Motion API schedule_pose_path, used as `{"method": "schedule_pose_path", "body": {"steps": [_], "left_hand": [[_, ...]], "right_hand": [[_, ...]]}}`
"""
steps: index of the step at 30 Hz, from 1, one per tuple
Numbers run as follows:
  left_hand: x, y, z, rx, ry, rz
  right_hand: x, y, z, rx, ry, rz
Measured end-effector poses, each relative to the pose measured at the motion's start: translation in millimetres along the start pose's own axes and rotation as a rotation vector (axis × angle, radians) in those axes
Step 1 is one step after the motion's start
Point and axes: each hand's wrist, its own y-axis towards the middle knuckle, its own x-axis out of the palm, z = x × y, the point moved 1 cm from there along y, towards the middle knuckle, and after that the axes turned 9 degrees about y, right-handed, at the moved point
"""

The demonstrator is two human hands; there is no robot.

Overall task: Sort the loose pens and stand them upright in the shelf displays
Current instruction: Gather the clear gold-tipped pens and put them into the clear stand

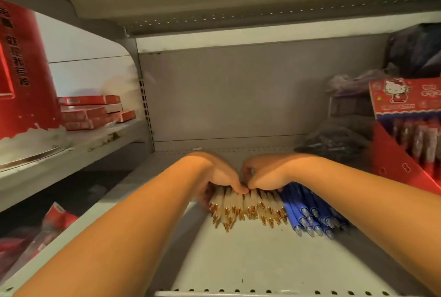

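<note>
White gold-tipped pens [248,209], one bundle in two hands [220,176] [268,172], blue pens [310,213] touching

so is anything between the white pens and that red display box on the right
Yes: the blue pens lie on the shelf beside the white pens, between them and the red display box. The left hand and right hand grip the white pens directly.

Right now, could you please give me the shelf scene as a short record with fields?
white pens: lying flat on shelf, gold tips toward camera
blue pens: lying flat, directly right of them
left hand: fingers curled round white pens
right hand: fingers curled on white pens
red display box: far right, contents blurred
</note>
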Motion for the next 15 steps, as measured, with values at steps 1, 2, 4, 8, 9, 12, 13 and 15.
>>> {"method": "schedule_pose_path", "body": {"steps": [1, 2, 4, 8, 9, 12, 13, 15], "left_hand": [[0, 0, -1, 0.02, 0.011, 0.013], [1, 0, -1, 0.042, 0.041, 0.038], [4, -1, 0, 0.098, 0.162, 0.096], [11, -5, 6, 0.176, 0.356, 0.168], [12, -6, 7, 0.181, 0.37, 0.171], [14, -9, 8, 0.192, 0.362, 0.171], [14, -10, 8, 0.195, 0.365, 0.169], [15, -13, 10, 0.195, 0.378, 0.178]], "right_hand": [[1, 0, -2, 0.016, 0.006, 0.004], [3, 1, -4, 0.028, 0.014, 0.004], [6, 1, -6, 0.052, 0.036, 0.008], [7, -1, -8, 0.103, 0.122, 0.073], [7, -1, -8, 0.111, 0.149, 0.102], [10, -1, -5, 0.12, 0.241, 0.181], [11, -1, -3, 0.121, 0.271, 0.202], [12, -2, 2, 0.118, 0.331, 0.234]]}}
